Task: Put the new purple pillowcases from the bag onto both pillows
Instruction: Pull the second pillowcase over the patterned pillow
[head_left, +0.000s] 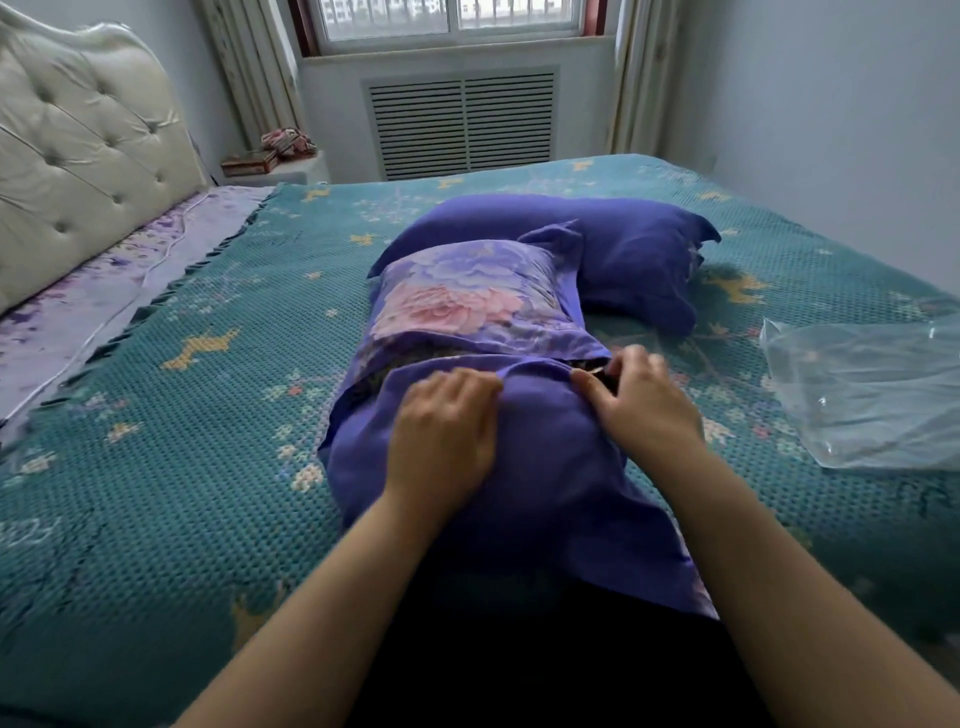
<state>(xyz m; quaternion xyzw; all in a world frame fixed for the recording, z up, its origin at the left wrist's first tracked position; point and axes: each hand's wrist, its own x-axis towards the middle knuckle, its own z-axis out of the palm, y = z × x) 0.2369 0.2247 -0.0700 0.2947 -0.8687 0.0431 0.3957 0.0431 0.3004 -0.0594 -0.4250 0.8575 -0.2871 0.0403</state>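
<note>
Centre frame: pillow (488, 415) steadied by flat, relaxed left hand (441, 436); pillowcase (545, 483) opening edge pinched by right hand (639, 400), apparently for closing.

**Camera setup: single head view**

I've got one feed only: wide-angle head cam, pitched forward and down across the bed (156, 467). Both forearms enter from the bottom edge, close to the lens. Far end reaches the window (449, 21) wall. Edges bow noticeably. No second view to overlap.
</note>
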